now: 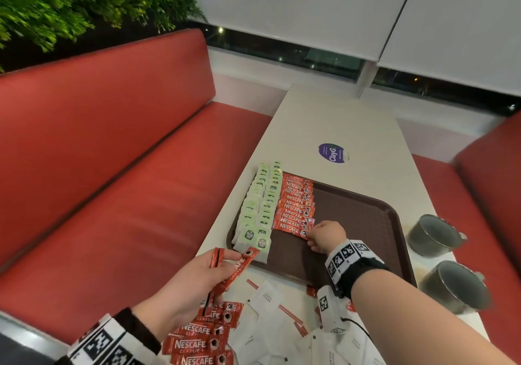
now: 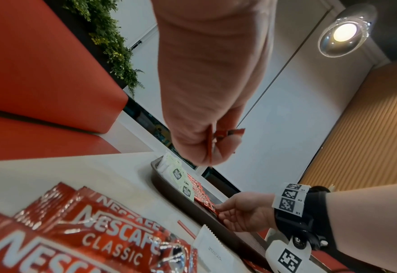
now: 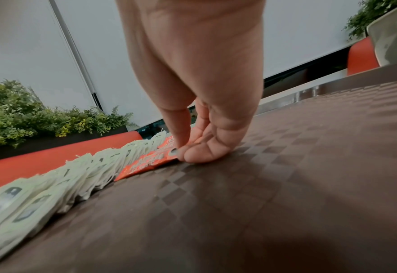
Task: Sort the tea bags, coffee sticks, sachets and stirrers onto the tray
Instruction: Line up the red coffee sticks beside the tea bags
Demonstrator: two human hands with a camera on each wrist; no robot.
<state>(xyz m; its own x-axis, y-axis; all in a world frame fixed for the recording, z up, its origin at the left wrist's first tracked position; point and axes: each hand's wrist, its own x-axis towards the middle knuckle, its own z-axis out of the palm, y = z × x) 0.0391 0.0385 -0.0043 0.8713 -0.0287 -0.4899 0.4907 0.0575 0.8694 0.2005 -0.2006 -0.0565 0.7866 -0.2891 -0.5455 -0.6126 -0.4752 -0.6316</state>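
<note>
A brown tray lies on the white table. Along its left side stand two rows of green tea bags, with a row of red coffee sticks beside them. My right hand is low on the tray and pinches the end of the nearest coffee stick. My left hand hovers over the table's near left corner and holds a few red coffee sticks. Below it lie a pile of coffee sticks, white sugar sachets and red-striped stirrers.
Two metal cups stand to the right of the tray. A purple sticker marks the table beyond it. Red bench seats flank the table on both sides. The tray's right half is bare.
</note>
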